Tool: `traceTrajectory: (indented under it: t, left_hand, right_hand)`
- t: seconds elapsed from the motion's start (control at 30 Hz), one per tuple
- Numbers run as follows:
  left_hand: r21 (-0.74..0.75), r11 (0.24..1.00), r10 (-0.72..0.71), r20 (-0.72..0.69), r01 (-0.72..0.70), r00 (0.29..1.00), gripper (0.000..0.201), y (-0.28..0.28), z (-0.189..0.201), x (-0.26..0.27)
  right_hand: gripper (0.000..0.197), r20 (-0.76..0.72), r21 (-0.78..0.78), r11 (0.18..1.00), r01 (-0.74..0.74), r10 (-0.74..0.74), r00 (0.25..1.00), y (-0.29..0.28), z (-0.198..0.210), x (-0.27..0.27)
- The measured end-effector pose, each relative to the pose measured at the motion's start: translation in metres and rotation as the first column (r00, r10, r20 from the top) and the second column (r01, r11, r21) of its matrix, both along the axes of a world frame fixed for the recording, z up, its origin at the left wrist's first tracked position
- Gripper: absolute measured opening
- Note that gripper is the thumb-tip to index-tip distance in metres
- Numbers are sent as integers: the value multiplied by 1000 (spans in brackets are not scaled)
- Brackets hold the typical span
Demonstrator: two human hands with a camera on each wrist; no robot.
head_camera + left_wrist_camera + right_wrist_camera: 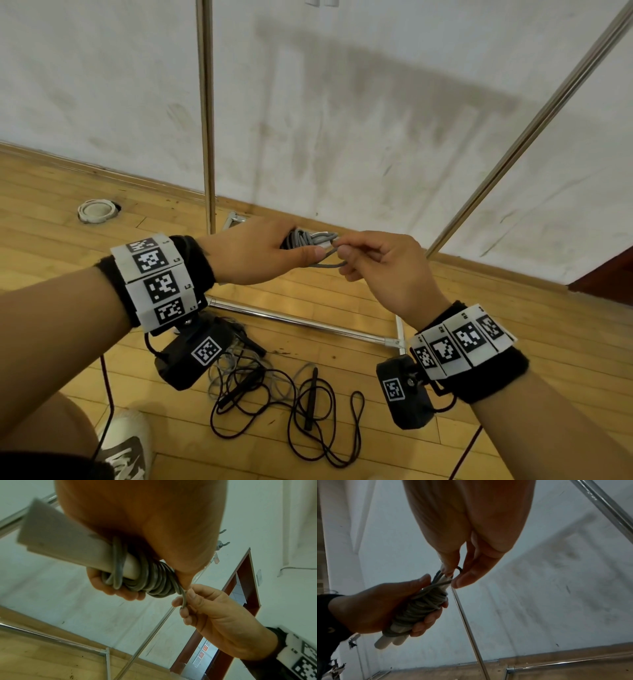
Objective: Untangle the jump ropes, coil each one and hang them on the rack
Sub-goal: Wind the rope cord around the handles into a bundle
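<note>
My left hand [270, 251] grips a grey jump rope [301, 238] wound in tight turns around its two pale handles [56, 539]. The bundle [154, 578] fills the left palm, and the handle ends [385, 643] stick out below the fist in the right wrist view. My right hand [363, 258] pinches the loose end loop of the grey rope [329, 263] between thumb and forefinger, right beside the bundle. On the floor below lies a black jump rope [301, 404], tangled with grey rope [233, 363], its black handles among the loops.
The chrome rack stands in front: an upright pole [206, 120], a slanted pole [534, 126] and a base bar [301, 322] on the wooden floor. A round white cap [97, 210] lies at the left by the wall. My shoe [125, 445] is at the bottom left.
</note>
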State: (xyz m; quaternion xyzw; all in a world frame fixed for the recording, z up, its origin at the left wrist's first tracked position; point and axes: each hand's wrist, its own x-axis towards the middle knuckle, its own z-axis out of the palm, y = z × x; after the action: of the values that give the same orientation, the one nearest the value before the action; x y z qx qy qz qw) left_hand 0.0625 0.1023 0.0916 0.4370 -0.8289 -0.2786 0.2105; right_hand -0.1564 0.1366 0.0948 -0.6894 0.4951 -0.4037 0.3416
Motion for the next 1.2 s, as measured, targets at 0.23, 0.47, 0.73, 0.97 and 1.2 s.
traceTrajectory:
  t: [0.23, 0.47, 0.73, 0.97, 1.2]
  left_hand:
    - [-103, 994, 47, 74, -39, 996, 55, 1, -4, -1]
    - [-125, 991, 55, 118, -41, 992, 62, 1, -3, -2]
    - [-239, 971, 79, 251, -17, 965, 46, 3, -1, -5]
    - [-380, 924, 195, 364, -45, 911, 53, 5, -4, -9]
    - [-321, 945, 186, 362, -65, 913, 46, 6, -4, -13]
  right_hand:
    - [9, 182, 7, 995, 95, -95, 979, 0, -7, 9]
    - [14, 209, 22, 995, 98, -101, 973, -3, -12, 15]
    - [24, 117, 61, 998, 12, -19, 993, -6, -12, 20]
    - [26, -41, 42, 999, 18, -16, 999, -10, -12, 22]
    - [26, -103, -52, 997, 53, -58, 993, -13, -17, 21]
